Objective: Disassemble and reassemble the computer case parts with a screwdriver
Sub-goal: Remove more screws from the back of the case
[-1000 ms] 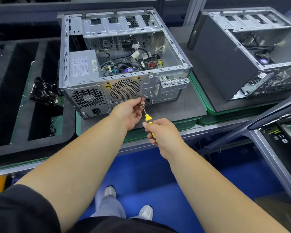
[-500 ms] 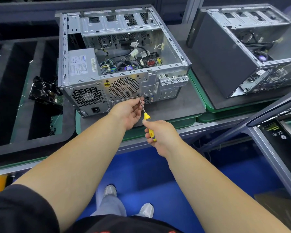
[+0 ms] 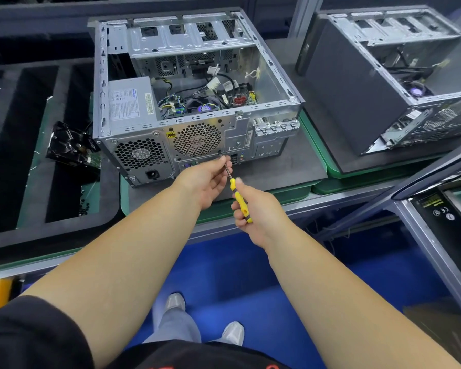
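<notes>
Driving a rear-panel screw: right hand grips screwdriver, shaft slanting far-left toward the computer case; left hand pinches the shaft.

Lighting's pretty even here, bright and cool-white, looks like it's coming from overhead. The bare silver metal computer case catches most of it, with soft sheen along its top rails but no blown-out glare. Shadows are mild: a faint one under the case on the dark grey mat, and the black foam tray slots on the left go almost fully black. Wide-angle lens, so straight frame rails bow and lean toward the right edge. Center is reasonably sharp, labels are still unreadable, and there's some compression softness on the forearms and the blue floor.
</notes>
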Tool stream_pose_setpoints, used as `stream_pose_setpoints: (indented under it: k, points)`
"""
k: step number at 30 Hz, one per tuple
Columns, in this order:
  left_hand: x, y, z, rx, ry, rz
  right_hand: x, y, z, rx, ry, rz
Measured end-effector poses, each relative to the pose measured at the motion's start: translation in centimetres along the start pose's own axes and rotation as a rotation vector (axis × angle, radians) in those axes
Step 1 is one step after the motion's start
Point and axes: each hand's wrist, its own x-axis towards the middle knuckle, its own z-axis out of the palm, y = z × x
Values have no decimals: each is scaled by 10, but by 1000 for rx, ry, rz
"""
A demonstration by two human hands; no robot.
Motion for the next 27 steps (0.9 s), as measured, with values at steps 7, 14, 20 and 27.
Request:
stream_pose_setpoints:
  k: [7,14,20,27]
  points:
    - [4,1,3,30,45,-5,-3,-3,5,-189,31,-57]
    - [2,0,-6,53,-44,26,-5,-8,10,-98,13,27]
    - [3,0,-3,39,4,28,-3,-6,3,33,-61,68]
    - [5,0,0,34,35,33,5,13,8,-542,217,-405]
